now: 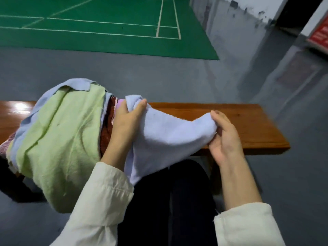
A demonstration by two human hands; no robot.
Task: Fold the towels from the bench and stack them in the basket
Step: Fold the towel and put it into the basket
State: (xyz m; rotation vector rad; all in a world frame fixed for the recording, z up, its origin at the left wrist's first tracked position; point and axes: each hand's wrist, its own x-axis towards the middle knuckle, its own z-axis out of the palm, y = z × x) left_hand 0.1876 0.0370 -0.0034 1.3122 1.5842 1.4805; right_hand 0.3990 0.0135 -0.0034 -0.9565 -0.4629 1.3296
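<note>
While one green-topped heap (58,135) lay at the left end of the bench (239,125), the left hand (124,121) and right hand (225,139) each pinched one end of one lilac towel (168,137) above the near edge.

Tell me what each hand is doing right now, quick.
Left hand: closed, gripping one end of the pale blue towel.
Right hand: closed, pinching its other end.

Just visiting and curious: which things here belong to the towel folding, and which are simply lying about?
Part of the job: pale blue towel, held by left hand and right hand; green towel on the pile; wooden bench.
Just lying about: green court mat; red sign.
</note>
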